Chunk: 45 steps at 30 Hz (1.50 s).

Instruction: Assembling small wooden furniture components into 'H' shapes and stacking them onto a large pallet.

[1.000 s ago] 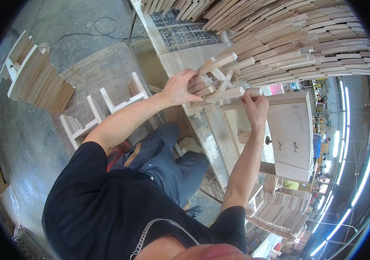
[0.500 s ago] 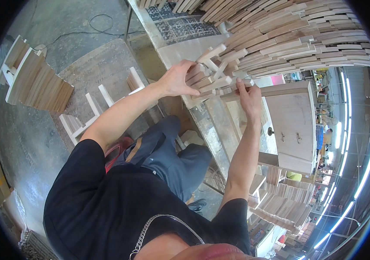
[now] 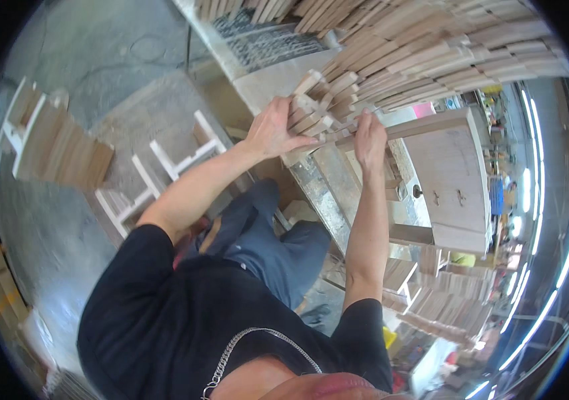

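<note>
My left hand grips a bundle of short pale wooden sticks, held at the edge of the workbench. My right hand presses on the right end of the same bundle, fingers closed around a stick. Just above both hands lies a large heap of similar wooden slats, spreading across the bench top. My forearms reach up from the lower part of the view.
A pale wooden cabinet with small knobs stands to the right of the hands. White wooden frames and a stack of boards sit on the concrete floor at left. More stacked wood pieces lie at lower right.
Both hands have moved up and closer to the slat heap, carrying the bundle of sticks with them. The view has tilted slightly.
</note>
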Tool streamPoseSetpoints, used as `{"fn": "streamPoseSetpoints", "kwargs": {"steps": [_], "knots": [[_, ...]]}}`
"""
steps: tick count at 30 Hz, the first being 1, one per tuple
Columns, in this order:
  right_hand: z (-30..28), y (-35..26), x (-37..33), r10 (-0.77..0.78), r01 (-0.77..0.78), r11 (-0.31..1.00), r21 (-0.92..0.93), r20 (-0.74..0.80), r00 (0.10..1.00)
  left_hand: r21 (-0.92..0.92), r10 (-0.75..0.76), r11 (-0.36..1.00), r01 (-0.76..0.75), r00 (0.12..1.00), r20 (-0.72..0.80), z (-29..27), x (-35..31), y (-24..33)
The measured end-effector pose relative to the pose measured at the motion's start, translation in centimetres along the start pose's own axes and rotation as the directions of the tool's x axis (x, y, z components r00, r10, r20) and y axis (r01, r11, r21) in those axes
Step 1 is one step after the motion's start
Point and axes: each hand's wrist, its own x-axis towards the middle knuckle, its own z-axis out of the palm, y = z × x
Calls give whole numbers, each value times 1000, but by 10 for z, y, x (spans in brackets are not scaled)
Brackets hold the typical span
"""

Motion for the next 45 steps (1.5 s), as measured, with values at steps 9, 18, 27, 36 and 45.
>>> {"fn": "streamPoseSetpoints", "kwargs": {"steps": [9,18,27,36,45], "knots": [[35,14,-10,68,-42,981,189,-133,989,11,-11,1000,11,1000,10,-4,-10,-2],[16,-19,-9,15,27,990,136,-305,952,49,-129,991,124,984,122,-22,6,10],[-67,-67,114,-36,181,966,182,-603,797,-86,-133,987,132,991,1,-129,-2,45],[-66,-50,132,-69,246,939,240,-570,819,-72,-183,981,181,982,-35,-218,-5,53],[-62,-45,137,-105,211,970,123,-571,814,-130,-146,983,130,982,-117,-236,0,50]]}}
